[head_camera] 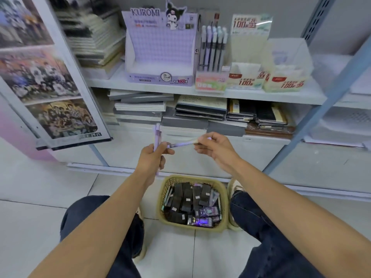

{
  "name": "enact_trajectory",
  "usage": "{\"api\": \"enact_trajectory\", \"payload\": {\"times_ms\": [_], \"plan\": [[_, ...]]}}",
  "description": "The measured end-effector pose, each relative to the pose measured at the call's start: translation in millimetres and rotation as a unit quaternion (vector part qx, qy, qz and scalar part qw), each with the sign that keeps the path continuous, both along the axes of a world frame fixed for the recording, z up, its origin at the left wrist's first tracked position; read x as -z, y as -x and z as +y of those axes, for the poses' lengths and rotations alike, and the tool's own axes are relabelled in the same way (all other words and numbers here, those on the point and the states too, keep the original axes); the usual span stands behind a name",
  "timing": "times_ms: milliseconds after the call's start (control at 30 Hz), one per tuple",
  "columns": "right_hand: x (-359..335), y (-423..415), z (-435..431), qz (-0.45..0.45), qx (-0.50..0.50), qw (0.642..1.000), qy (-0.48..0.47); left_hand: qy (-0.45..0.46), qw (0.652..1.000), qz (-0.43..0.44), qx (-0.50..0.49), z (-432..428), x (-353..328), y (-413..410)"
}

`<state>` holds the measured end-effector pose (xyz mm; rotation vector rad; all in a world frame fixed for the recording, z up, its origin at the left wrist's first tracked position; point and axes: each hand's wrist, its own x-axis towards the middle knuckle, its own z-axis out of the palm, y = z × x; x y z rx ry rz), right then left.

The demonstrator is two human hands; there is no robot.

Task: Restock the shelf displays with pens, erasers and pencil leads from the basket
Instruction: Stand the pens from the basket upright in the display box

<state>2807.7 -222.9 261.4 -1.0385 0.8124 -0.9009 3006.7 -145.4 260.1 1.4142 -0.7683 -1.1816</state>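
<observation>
The left hand (153, 155) grips upright lilac pens (157, 135). The right hand (214, 149) pinches another pen (181, 145) by its end, level between both hands, above the basket (163, 194).

Bright, even overhead light, soft shadows; motion blur smears far-left books (94, 37); wide-angle bends right shelf post (329, 109); glare on photo board (50, 81).

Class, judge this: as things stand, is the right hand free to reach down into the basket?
Likely yes: the basket lies open below the right hand, nothing between. But that hand pinches a purple pen, so its fingers are busy.
</observation>
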Motion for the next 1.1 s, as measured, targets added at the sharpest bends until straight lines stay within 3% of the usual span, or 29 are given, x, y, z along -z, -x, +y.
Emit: {"api": "enact_trajectory", "payload": {"times_ms": [167,400,633,833,1100], "plan": [[-18.7,11.0,10.2,0.139,-0.148,0.976,0.078,0.043,0.999,-0.001,-0.024,-3.7,-38.0,0.0],[-52.8,-0.6,18.6,0.042,-0.033,0.995,0.084,0.07,0.993,0.083,-0.052,-11.4,-83.0,17.7],[-77.2,-7.2,13.2,0.098,-0.087,0.983,0.127,0.088,0.996,0.013,-0.024,-20.6,-110.4,31.6],[-120.5,-16.2,-12.3,0.107,0.028,0.972,0.206,0.097,0.993,-0.056,0.048,-37.3,-131.3,31.4],[-159.9,-17.7,-48.6,0.199,0.042,0.935,0.29,0.113,0.983,-0.114,0.087,-67.7,-153.6,34.0]]}}
